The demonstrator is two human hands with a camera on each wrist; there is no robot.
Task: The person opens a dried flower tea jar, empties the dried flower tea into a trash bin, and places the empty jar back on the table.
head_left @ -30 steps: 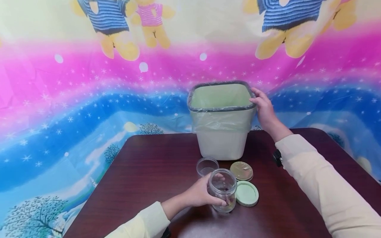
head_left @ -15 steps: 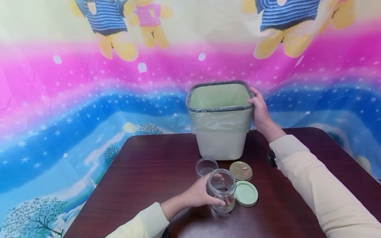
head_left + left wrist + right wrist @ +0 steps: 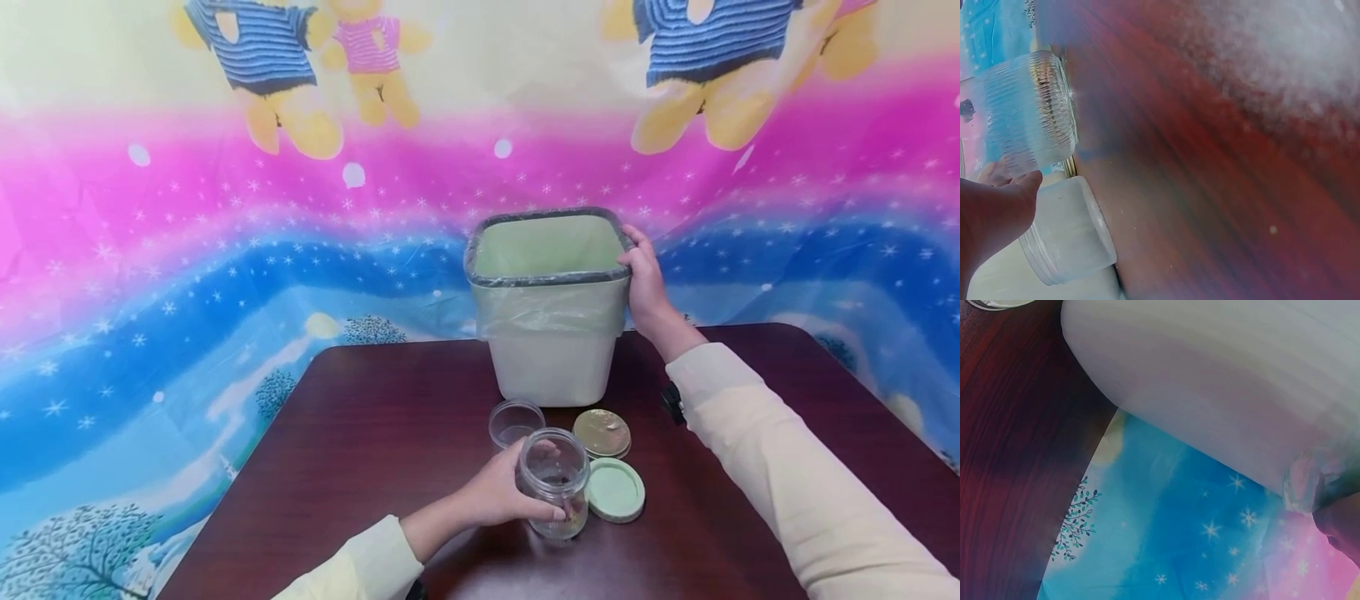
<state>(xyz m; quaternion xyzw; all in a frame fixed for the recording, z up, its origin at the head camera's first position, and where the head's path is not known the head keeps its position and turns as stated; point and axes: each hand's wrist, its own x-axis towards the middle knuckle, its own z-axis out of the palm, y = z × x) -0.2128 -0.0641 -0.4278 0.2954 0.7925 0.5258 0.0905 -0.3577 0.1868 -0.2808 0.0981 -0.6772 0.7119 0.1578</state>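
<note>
My left hand (image 3: 497, 492) holds a clear glass jar (image 3: 553, 473), thumb across its near side. The jar stands without a lid, and some small, coloured bits show low inside; what they are cannot be told. In the left wrist view the jar (image 3: 1022, 119) has ribbed walls. My right hand (image 3: 647, 279) grips the right side of the rim of a pale green trash bin (image 3: 553, 362), lined with a clear plastic bag. The right wrist view shows the bin's side (image 3: 1197, 387) and only part of that hand (image 3: 1342, 528).
A round green lid (image 3: 617, 492) lies right of the jar, with a gold-coloured lid (image 3: 602, 432) behind it. Left of these stands a clear, open tub (image 3: 516, 423). The dark wooden table (image 3: 390, 417) ends at a printed cloth backdrop (image 3: 225, 275).
The whole head view drifts slightly, with everything sitting a little further left and lower. The bin, the jar and both holds otherwise look the same.
</note>
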